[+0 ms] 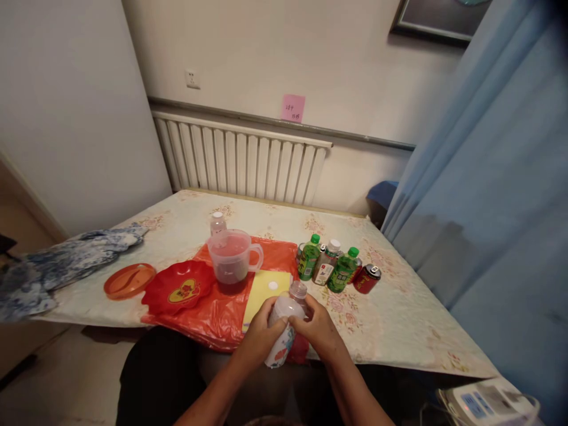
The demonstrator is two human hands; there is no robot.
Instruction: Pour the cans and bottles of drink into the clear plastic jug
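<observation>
Both hands grip one clear plastic bottle [284, 324] with a colourful label, tilted over the table's near edge. My left hand [257, 338] wraps its lower body. My right hand [320, 329] holds it near the open neck. A white cap [273, 286] lies on a yellow sheet [261, 293] just beyond the bottle. Behind that stands a clear measuring jug [232, 259] with dark red liquid, on a red plastic bag [213, 310].
A red heart-patterned dish [181, 288] and an orange plate [129, 280] lie to the left, beside blue-white cloth [66, 257]. A small capped bottle [217, 223] stands behind the jug. Three bottles [327, 263] and a red can [367, 278] stand on the right. A radiator [239, 157] lines the wall.
</observation>
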